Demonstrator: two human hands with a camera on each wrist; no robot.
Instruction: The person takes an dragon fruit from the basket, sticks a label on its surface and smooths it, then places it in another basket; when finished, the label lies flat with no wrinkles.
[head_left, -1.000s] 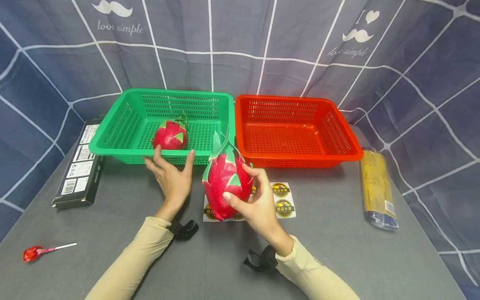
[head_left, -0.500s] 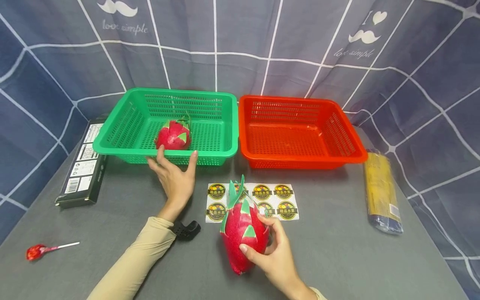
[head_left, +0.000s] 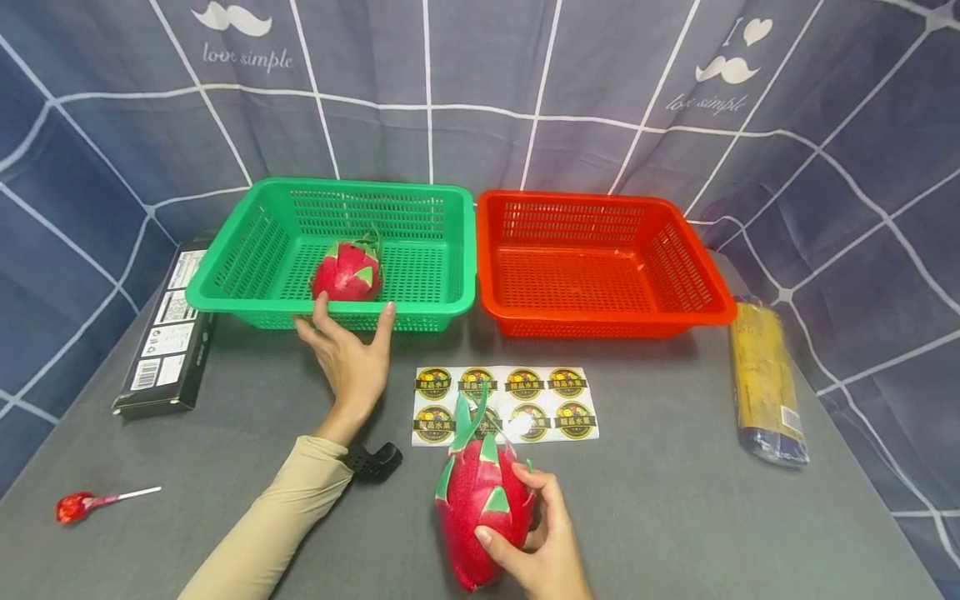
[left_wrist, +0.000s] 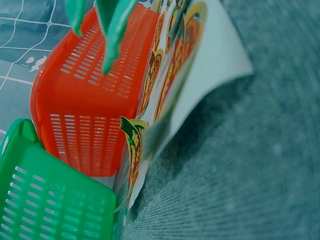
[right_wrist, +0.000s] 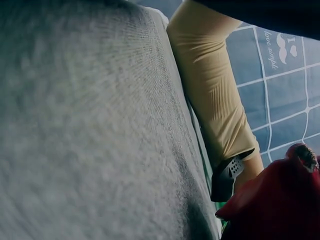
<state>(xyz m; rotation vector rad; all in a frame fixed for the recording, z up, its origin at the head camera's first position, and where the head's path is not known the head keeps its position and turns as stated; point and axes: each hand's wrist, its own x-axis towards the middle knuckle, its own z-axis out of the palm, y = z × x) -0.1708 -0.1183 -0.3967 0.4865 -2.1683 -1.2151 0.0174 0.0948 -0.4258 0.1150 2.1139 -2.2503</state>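
My right hand point(head_left: 543, 542) grips a red dragon fruit point(head_left: 480, 500) with green-tipped scales, thumb on its near face and a finger at its right side. Its leafy top overlaps the sheet of round fruit stickers point(head_left: 585, 433); in the left wrist view green leaf tips point(left_wrist: 112, 42) hang into the top. My left hand point(head_left: 348, 367) rests at the front rim of the green basket point(head_left: 442, 312), fingers spread and thumb tip against the rim. Just behind those fingertips, inside the basket, lies a second dragon fruit point(head_left: 347, 273). The right wrist view shows the held fruit point(right_wrist: 285, 195) dark at lower right.
To the right of the green basket stands a red basket point(head_left: 607, 319). A black box point(head_left: 161, 358) lies at the left, with a red lollipop point(head_left: 75, 507) nearer me. On the right is a plastic-wrapped yellow pack point(head_left: 767, 379). A checked curtain point(head_left: 480, 142) surrounds the grey table point(head_left: 660, 500).
My right hand has drawn the dragon fruit down and toward me, off most of the sticker sheet. My left hand has stayed at the green basket's rim.
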